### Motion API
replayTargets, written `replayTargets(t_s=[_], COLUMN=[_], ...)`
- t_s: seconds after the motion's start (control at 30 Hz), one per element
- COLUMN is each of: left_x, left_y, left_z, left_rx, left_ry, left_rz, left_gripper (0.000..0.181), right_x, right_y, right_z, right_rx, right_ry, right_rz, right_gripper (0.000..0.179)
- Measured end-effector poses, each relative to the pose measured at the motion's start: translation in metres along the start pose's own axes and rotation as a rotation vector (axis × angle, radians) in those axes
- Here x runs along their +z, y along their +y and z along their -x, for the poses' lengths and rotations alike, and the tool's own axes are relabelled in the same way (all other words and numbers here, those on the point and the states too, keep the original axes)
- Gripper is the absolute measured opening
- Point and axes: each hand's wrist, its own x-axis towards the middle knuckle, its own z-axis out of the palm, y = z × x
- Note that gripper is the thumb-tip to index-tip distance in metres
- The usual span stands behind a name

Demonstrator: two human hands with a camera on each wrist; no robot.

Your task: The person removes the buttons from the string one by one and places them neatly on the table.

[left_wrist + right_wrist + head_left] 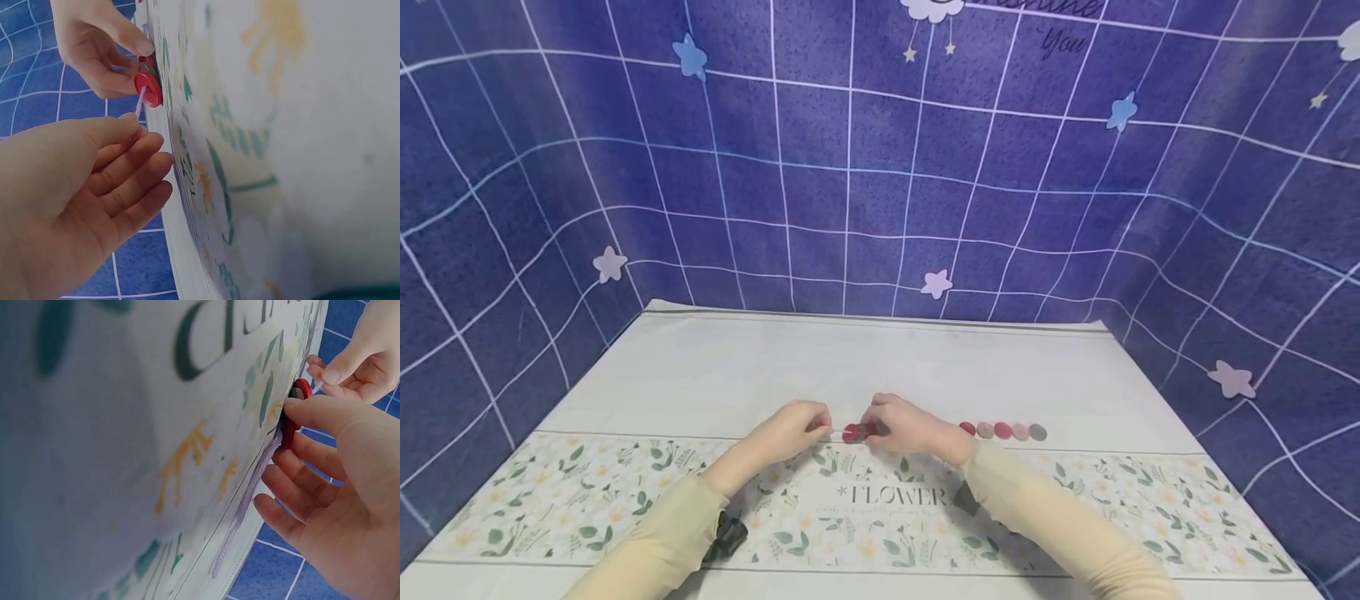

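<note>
A lavender string passes through several round buttons strung together above the white mat. My left hand pinches the string's end between thumb and index finger, just left of a red button. In the left wrist view the string comes out of a hole in that button's face. From the right, my right hand grips the strung buttons between thumb and fingers. A dark grey button lies against the red one, and another red button shows by the fingers. Part of this stack is hidden by the right hand.
To the right, a row of loose buttons lies on the mat: a red button, a pink button, further red and pink ones, and a grey button. The mat has a floral band. A blue checked curtain stands behind.
</note>
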Motion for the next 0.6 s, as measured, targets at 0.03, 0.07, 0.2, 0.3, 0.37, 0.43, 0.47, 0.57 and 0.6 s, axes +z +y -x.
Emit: replayTargets(t_s=[0.03, 0.07, 0.2, 0.3, 0.37, 0.43, 0.47, 0.57, 0.6], left_x=[0.0001, 0.0003, 0.0022, 0.0033, 0.0032, 0.0030, 0.0027, 0.0020, 0.0018], left_y=[0.0001, 0.0004, 0.0006, 0.0002, 0.0002, 0.0001, 0.0003, 0.0003, 0.0003], left_z=[-0.0001, 0.0000, 0.0007, 0.0012, 0.0016, 0.0015, 0.0014, 0.0007, 0.0005], left_rx=[-0.003, -0.005, -0.008, 0.004, 0.007, 0.008, 0.005, 0.001, 0.001], left_ry=[0.001, 0.002, 0.007, 0.011, 0.012, 0.012, 0.012, 0.016, 0.017], left_rz=[-0.001, -0.002, -0.004, -0.005, -0.008, -0.010, -0.010, -0.016, -0.020], left_gripper=[0.009, 0.008, 0.009, 0.009, 0.009, 0.010, 0.010, 0.009, 0.009], right_x=[-0.0001, -0.0002, -0.0007, -0.0016, -0.0020, -0.0023, -0.0024, -0.0032, -0.0038], right_y=[0.0007, 0.0010, 0.0011, 0.0000, -0.0003, -0.0001, 0.0002, 0.0014, 0.0017], right_z=[0.0000, 0.0001, 0.0011, 0.0020, 0.0026, 0.0031, 0.0035, 0.0049, 0.0055], right_rx=[0.000, 0.000, 0.008, 0.013, 0.020, 0.017, 0.018, 0.026, 0.027], right_ry=[-0.002, -0.002, -0.011, -0.015, -0.017, -0.015, -0.016, -0.017, -0.016], right_rz=[0.001, 0.001, -0.008, -0.012, -0.021, -0.025, -0.028, -0.035, -0.039], right_gripper=[0.028, 0.028, 0.027, 0.027, 0.026, 0.026, 0.026, 0.027, 0.028])
